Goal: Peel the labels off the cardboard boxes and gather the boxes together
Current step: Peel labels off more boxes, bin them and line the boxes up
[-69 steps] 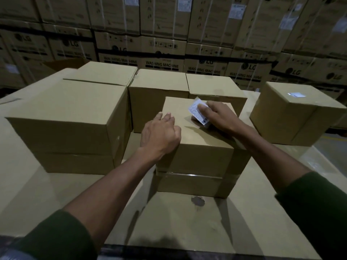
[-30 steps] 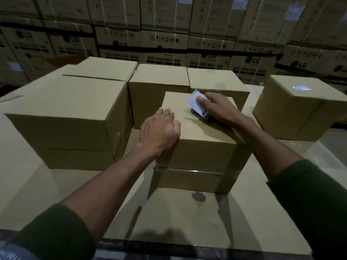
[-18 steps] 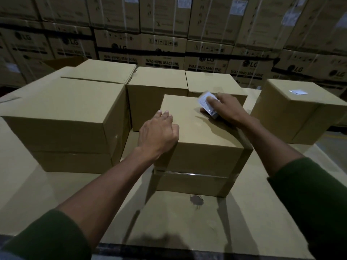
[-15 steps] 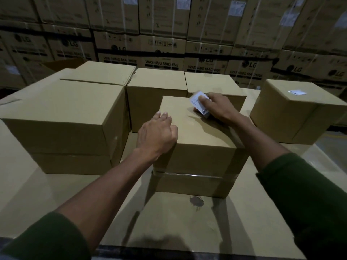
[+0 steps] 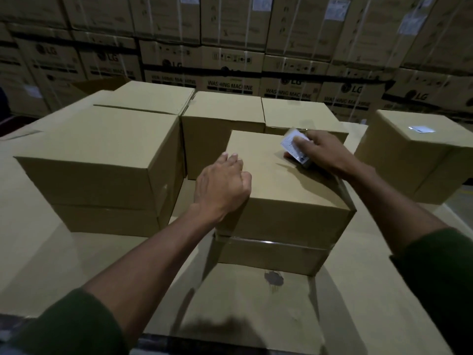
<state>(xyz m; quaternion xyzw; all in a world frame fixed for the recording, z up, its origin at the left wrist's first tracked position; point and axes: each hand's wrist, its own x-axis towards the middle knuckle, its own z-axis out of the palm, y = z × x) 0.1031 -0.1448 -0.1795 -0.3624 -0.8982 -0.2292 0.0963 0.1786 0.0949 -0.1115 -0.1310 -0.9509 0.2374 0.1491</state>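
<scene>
Six plain brown cardboard boxes on the flat cardboard sheet point(image 5: 256, 316): the near box point(image 5: 289, 201) under both hands, a big box point(image 5: 97, 162) to the left with another point(image 5: 151, 97) behind it, two back boxes point(image 5: 222, 108) point(image 5: 297, 111) side by side, and a far box point(image 5: 414, 155) well apart on the right. Two white labels are in view. One label point(image 5: 294, 147) is at the near box's far right corner, lifted at an angle off the lid, with fine print too small to read; the right hand point(image 5: 322, 152) pinches it, thumb on its face. A second label point(image 5: 422, 129) lies flat on the far box's top, unreadable. The left hand point(image 5: 222, 183) rests on the near box's left top edge, fingers loosely bent, gripping nothing. The near box is square-edged and matte, with a glossy band of clear tape around its lower part. Behind, a wall of strapped cartons point(image 5: 230, 60) reads "LG" and "WASHING MACHINE" in dark print. Green sleeves point(image 5: 440, 272) on both forearms.
</scene>
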